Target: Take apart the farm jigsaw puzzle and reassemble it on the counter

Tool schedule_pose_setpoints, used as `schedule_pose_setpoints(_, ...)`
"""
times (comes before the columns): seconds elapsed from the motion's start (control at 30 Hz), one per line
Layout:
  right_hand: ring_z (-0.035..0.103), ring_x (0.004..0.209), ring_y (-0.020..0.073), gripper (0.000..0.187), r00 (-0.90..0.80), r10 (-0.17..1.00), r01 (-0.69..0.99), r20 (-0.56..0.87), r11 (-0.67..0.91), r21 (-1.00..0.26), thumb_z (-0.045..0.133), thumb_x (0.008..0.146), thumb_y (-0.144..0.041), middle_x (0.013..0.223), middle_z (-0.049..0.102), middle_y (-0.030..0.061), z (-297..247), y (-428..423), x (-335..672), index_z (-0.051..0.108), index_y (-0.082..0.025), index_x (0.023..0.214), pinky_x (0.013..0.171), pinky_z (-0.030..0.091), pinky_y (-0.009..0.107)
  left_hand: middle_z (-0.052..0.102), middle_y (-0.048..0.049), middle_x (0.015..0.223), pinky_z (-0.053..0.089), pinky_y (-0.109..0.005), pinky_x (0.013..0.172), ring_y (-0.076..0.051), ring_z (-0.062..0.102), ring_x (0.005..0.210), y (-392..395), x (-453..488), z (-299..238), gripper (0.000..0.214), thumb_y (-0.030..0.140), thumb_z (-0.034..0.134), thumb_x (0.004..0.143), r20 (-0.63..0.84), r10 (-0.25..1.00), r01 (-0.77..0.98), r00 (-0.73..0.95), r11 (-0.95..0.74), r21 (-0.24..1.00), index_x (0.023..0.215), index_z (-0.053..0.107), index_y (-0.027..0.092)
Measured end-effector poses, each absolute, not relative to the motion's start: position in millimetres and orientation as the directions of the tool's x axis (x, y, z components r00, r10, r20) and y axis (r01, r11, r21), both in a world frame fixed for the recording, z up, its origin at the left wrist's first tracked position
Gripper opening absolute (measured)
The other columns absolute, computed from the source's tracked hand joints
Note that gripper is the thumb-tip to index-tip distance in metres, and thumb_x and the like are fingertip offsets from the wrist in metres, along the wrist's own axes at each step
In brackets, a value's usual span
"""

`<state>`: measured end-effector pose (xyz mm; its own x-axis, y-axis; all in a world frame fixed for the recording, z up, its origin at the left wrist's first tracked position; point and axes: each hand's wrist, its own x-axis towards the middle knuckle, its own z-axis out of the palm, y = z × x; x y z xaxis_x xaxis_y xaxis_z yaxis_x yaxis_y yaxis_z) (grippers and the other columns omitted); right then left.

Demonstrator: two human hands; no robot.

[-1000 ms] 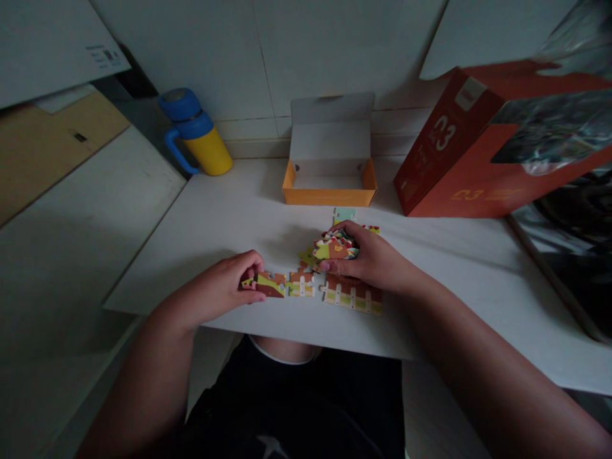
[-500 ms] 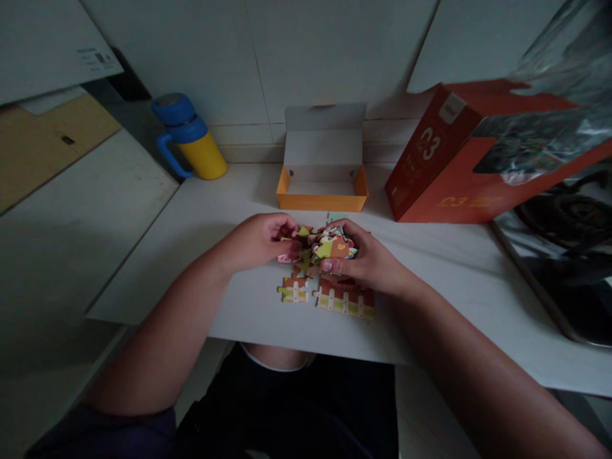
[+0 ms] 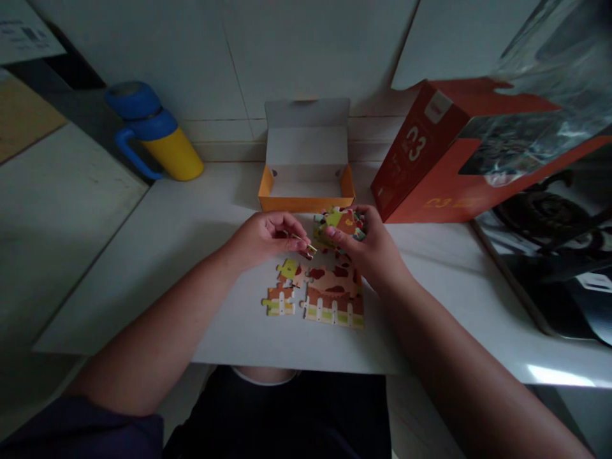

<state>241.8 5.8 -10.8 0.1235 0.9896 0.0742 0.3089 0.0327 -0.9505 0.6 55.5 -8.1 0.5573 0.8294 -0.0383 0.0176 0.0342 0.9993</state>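
Thumb and forefinger almost meeting, the grip of the left hand [image 3: 262, 239] has hold of a thin puzzle piece [image 3: 306, 245] by its edge. The head view, the only one to go by, shows that piece nearly edge-on, seemingly lifted off the table [image 3: 205, 220], its long axis slanting from the far left down toward the near right. A dark bit [image 3: 306, 255] shows just under it, and I cannot tell whether it belongs to the same piece or to another.

The right hand [image 3: 382, 252] makes a wider grip, fingers behind and thumb in front, around a stack of pieces [image 3: 345, 223]. It is at the far right corner of the fence block [image 3: 335, 296], whose joined pieces lie flat.

What matters from here is the way the table pieces lie from the left grip: toward the body, the green piece [image 3: 288, 268] first, then the fence piece [image 3: 280, 301] nearer the table's front edge. A narrow gap runs between that fence piece and the block. Of the two hands, the left is nearer to the green piece, while the right is nearer to the block. Beyond both, an orange box [image 3: 306, 204] stands with its lid up.
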Motion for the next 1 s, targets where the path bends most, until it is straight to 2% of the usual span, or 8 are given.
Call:
schedule_pose_setpoints(0.2, 0.071, 0.108, 0.0336, 0.062, -0.072, 0.985, 0.558, 0.158, 0.171, -0.812, 0.074, 0.089, -0.063, 0.122, 0.073, 0.0167, -13.7, 2.8, 233.7, 0.053, -0.023, 0.132, 0.092, 0.054, 0.046, 0.077, -0.0034, 0.09, 0.063, -0.038, 0.084, -0.018, 0.076, 0.084, 53.2, 13.3, -20.2, 0.032, 0.032, 0.089, 0.078, -0.016, 0.83, 0.046, 0.558, -0.011, 0.999, 0.098, 0.068, 0.017)
schedule_pose_setpoints(0.4, 0.071, 0.111, 0.0354, 0.079, -0.126, 0.981, 0.612, 0.151, 0.196, -0.766, 0.084, 0.081, -0.057, 0.129, 0.071, 0.0193, -17.7, 2.3, 230.1, 0.049, -0.023, 0.143, 0.094, 0.055, 0.048, 0.072, -0.0055, 0.103, 0.061, -0.035, 0.088, -0.015, 0.07, 0.09, 47.9, 14.0, -17.9, 0.03, 0.03, 0.086, 0.081, 0.101, 0.854, 0.125, 0.511, -0.19, 0.974, 0.101, 0.067, 0.017)
schedule_pose_setpoints(0.5, 0.071, 0.111, 0.0339, 0.073, -0.121, 0.978, 0.63, 0.171, 0.209, -0.748, 0.085, 0.081, -0.046, 0.129, 0.072, 0.0166, -15.5, 1.9, 231.1, 0.051, -0.024, 0.142, 0.095, 0.055, 0.047, 0.072, -0.0064, 0.105, 0.059, -0.034, 0.087, -0.015, 0.069, 0.091, 46.1, 12.2, -11.7, 0.024, 0.033, 0.078, 0.09, 0.156, 0.847, 0.14, 0.507, -0.26, 0.955, 0.104, 0.065, 0.018)
schedule_pose_setpoints(0.6, 0.071, 0.112, 0.034, 0.067, -0.049, 0.973, 0.641, 0.225, 0.204, -0.74, 0.084, 0.08, -0.041, 0.13, 0.071, 0.0166, -12.5, 2.8, 236.6, 0.053, -0.024, 0.138, 0.095, 0.055, 0.048, 0.071, -0.0064, 0.105, 0.056, -0.032, 0.082, -0.016, 0.067, 0.091, 48.7, 3.9, -1.2, 0.025, 0.038, 0.074, 0.094, 0.189, 0.836, 0.29, 0.515, -0.377, 0.88, 0.108, 0.067, 0.019)
schedule_pose_setpoints(0.67, 0.071, 0.112, 0.0348, 0.067, 0.0, 0.971, 0.646, 0.241, 0.184, -0.74, 0.084, 0.08, -0.043, 0.128, 0.072, 0.017, -12.3, 4.0, 241.2, 0.054, -0.023, 0.136, 0.094, 0.056, 0.048, 0.07, -0.0054, 0.105, 0.053, -0.032, 0.08, -0.018, 0.065, 0.092, 51.8, -4.8, 6.4, 0.032, 0.044, 0.08, 0.088, 0.116, 0.779, 0.438, 0.616, -0.461, 0.772, 0.107, 0.07, 0.02)
schedule_pose_setpoints(0.73, 0.071, 0.112, 0.0357, 0.066, 0.016, 0.973, 0.656, 0.229, 0.163, -0.737, 0.084, 0.079, -0.044, 0.126, 0.073, 0.0171, -13.8, 5.1, 244.7, 0.054, -0.023, 0.135, 0.093, 0.056, 0.049, 0.069, -0.0047, 0.109, 0.052, -0.033, 0.084, -0.02, 0.065, 0.096, 54.4, -13.3, 11.6, 0.043, 0.047, 0.088, 0.078, -0.034, 0.681, 0.519, 0.732, -0.524, 0.675, 0.109, 0.074, 0.022)
schedule_pose_setpoints(0.8, 0.071, 0.111, 0.0365, 0.065, 0.009, 0.977, 0.672, 0.213, 0.151, -0.725, 0.084, 0.079, -0.044, 0.125, 0.074, 0.0172, -16.0, 5.8, 245.6, 0.055, -0.023, 0.133, 0.091, 0.056, 0.049, 0.068, -0.0046, 0.114, 0.05, -0.034, 0.089, -0.023, 0.065, 0.101, 55.5, -18.9, 13.5, 0.052, 0.046, 0.092, 0.07, -0.12, 0.644, 0.562, 0.756, -0.543, 0.624, 0.114, 0.075, 0.024)
schedule_pose_setpoints(1.0, 0.07, 0.112, 0.0367, 0.057, -0.072, 0.978, 0.724, 0.195, 0.186, -0.664, 0.08, 0.082, -0.035, 0.126, 0.073, 0.0172, -16.2, 5.4, 239.0, 0.056, -0.022, 0.133, 0.093, 0.054, 0.049, 0.065, -0.0014, 0.104, 0.046, -0.031, 0.079, -0.02, 0.062, 0.091, 53.1, -18.9, 7.6, 0.034, 0.038, 0.088, 0.075, -0.169, 0.642, 0.591, 0.748, -0.528, 0.61, 0.102, 0.073, 0.025)
